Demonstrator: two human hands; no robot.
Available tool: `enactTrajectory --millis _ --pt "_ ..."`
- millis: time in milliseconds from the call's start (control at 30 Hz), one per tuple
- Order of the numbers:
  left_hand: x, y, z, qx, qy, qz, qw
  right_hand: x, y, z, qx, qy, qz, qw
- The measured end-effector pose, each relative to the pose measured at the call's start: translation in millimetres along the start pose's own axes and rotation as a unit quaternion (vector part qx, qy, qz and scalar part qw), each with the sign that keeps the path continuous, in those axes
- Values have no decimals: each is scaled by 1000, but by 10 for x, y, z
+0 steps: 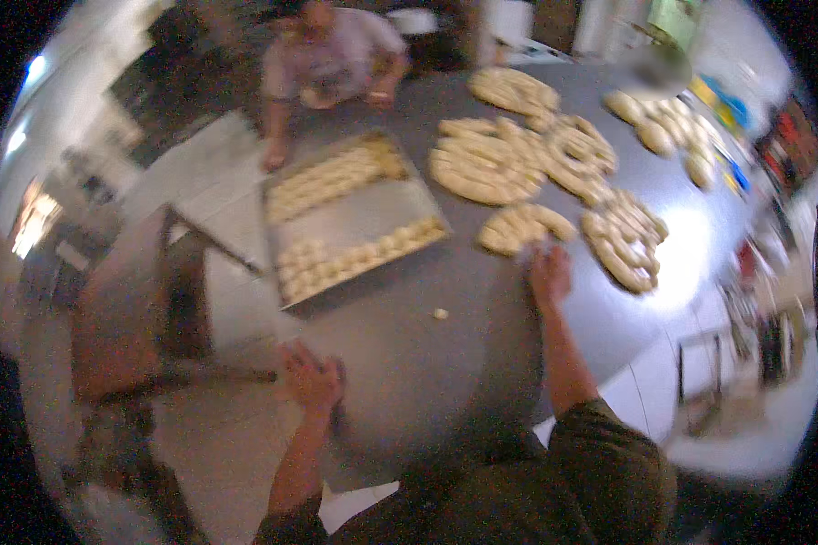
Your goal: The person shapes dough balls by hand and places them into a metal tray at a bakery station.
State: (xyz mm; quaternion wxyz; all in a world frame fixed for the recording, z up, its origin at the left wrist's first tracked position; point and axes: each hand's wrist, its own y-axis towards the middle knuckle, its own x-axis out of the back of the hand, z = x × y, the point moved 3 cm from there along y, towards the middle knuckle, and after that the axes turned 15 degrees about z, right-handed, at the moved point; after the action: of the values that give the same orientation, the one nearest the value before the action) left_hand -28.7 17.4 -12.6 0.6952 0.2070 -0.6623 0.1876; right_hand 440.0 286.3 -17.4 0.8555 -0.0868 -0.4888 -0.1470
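Observation:
My left hand (311, 377) is at the left edge of the grey table, its fingers apart and nothing in them. Farther right, my right hand (551, 274) reaches to the near edge of a small coil of dough rope (518, 227). Its fingers look stretched out, though blurred, and I cannot tell whether they touch the dough. A small dough piece (440, 314) lies alone on the table between my hands. Beyond it is a metal tray (359, 220) with rows of small dough pieces along its far and near sides.
More dough coils lie beyond my right hand, including a large coil (486, 163) and a right-hand coil (623, 241). Smooth dough lumps (663, 123) sit at the far right. Across the table, a person (336, 59) leans near the tray. A brown stand (123, 318) is at the left.

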Motion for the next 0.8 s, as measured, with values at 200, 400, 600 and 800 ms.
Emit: enactTrajectory --millis 200,400,600,800 --pt "186 -196 -131 32 -40 114 992 -701 1138 -599 217 -120 -92 964" --pt "205 -103 -192 38 -150 150 977 -212 1097 -321 261 90 63 959" --pt "121 -174 -153 27 -131 93 987 223 244 -465 438 367 125 811" --pt "93 -111 -80 25 -160 112 980 -167 555 90 201 86 -5 976"
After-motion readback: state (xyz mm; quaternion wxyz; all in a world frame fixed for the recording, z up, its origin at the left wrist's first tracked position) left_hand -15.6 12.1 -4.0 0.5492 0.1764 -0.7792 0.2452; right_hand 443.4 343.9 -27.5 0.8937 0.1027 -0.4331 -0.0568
